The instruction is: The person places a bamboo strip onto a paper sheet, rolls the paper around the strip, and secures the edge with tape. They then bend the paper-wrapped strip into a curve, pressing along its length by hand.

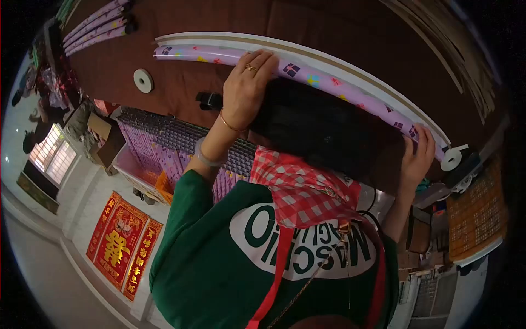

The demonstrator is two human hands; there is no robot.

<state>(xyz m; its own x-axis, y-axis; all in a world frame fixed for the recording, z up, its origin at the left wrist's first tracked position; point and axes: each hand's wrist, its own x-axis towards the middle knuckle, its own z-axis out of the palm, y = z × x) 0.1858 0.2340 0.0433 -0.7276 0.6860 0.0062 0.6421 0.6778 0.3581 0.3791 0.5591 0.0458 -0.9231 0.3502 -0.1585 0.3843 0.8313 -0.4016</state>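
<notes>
A long roll of purple wrapping paper (203, 54) with printed gift boxes and bows lies across the brown-covered table. My left hand (249, 82), with a ring and a bracelet, has its fingers closed over the roll left of its middle. Near the roll's right end, my right hand (419, 153) curls its fingers over the paper; the thumb is on the near side. Just behind the roll runs a curved white strip (241, 38) with a tan band. A white tape roll (451, 159) sits by the right end, close to my right hand.
Several finished-looking purple rolls (98, 27) lie at the far left. Another tape roll (143, 81) rests on the table. Below the edge stands a pink bin (131, 170) packed with rolls. A black object (312, 126) lies in front of me. Long brown strips (444, 49) are at upper right.
</notes>
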